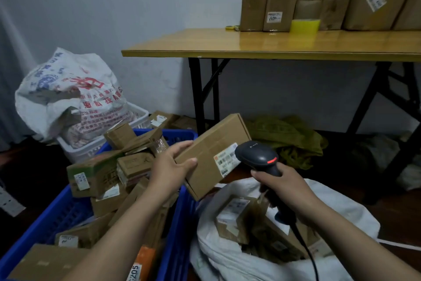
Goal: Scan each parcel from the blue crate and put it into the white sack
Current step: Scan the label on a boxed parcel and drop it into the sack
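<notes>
My left hand grips the near left end of a flat brown cardboard parcel, held tilted above the gap between crate and sack. Its white label faces the black barcode scanner, whose head sits right against the label with a red light showing. My right hand grips the scanner's handle, its cable running down. The blue crate at lower left is piled with several cardboard parcels. The white sack at lower right stands open with several parcels inside.
A printed white sack fills a white basket behind the crate. A yellow folding table with black legs stands ahead, bearing several cardboard boxes and a yellow tape roll. A green cloth lies under it.
</notes>
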